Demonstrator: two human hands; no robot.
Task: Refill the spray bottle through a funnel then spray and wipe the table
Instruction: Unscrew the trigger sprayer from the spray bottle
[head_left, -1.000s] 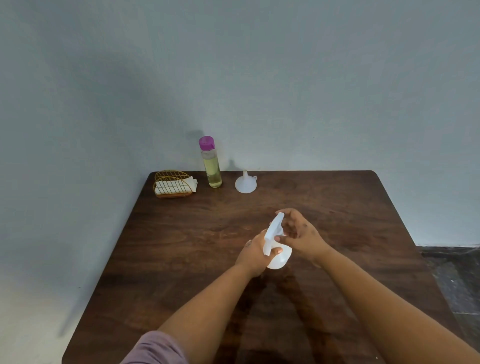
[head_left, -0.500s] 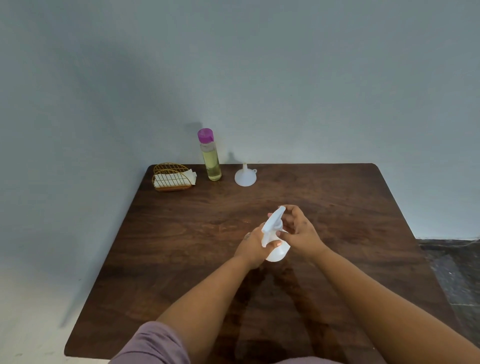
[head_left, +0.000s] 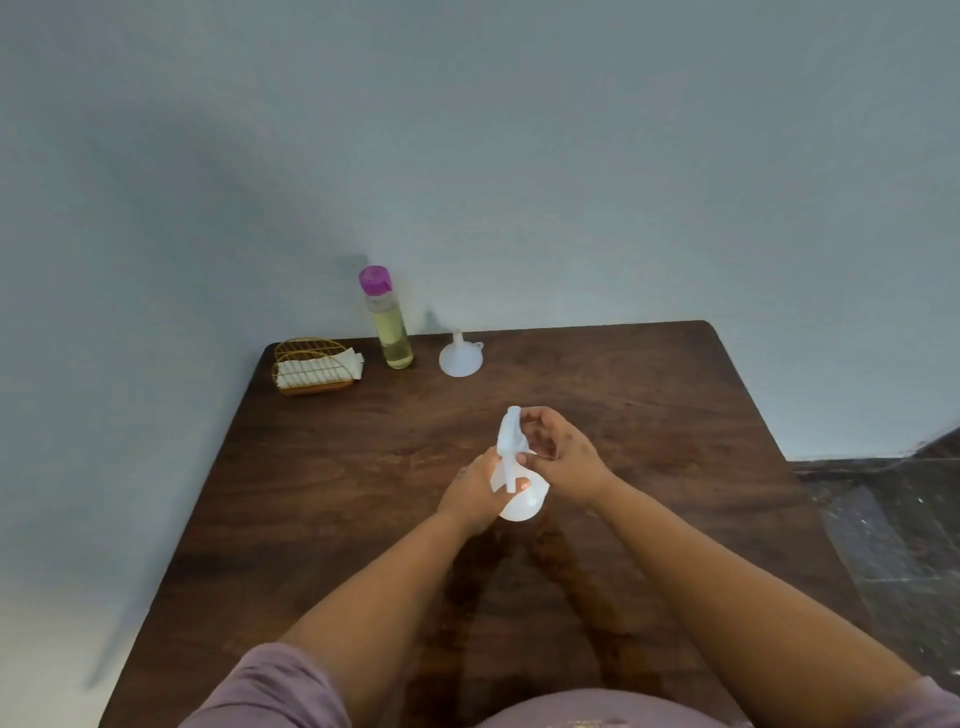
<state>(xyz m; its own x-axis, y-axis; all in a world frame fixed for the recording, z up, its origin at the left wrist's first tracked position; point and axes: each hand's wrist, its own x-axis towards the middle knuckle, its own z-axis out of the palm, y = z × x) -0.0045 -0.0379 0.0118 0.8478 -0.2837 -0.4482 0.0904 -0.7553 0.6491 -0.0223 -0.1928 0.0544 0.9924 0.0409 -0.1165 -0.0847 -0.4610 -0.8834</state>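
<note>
- Head view, item one: we log a white spray bottle (head_left: 522, 496) at the middle of the brown wooden table (head_left: 322, 509), its round body low, its trigger head uppermost and leaning toward the far left.
- Left hand (head_left: 475, 493): fingers curled round the bottle's body, gripping it from the left.
- Right hand (head_left: 563, 454): fingers curled at the bottle's neck and trigger head, thumb and fingertips pinching it from the right.
- Change since half a second ago: we find both hands and the bottle in much the same grip; the trigger head stands a little freer of the right hand's fingers. The far items have not moved on the table.
- White funnel (head_left: 461, 357): mouth down, spout up, near the far edge, well apart from the bottle.
- Clear bottle of pale yellow liquid (head_left: 389, 322) with a purple cap, upright, just left of the funnel.
- Gold wire holder (head_left: 311, 364) with white folded tissues, at the far left corner.
- Writing: we can read no label or brand on any item.
- Mauve sleeve (head_left: 270, 686) at the lower edge.
</note>
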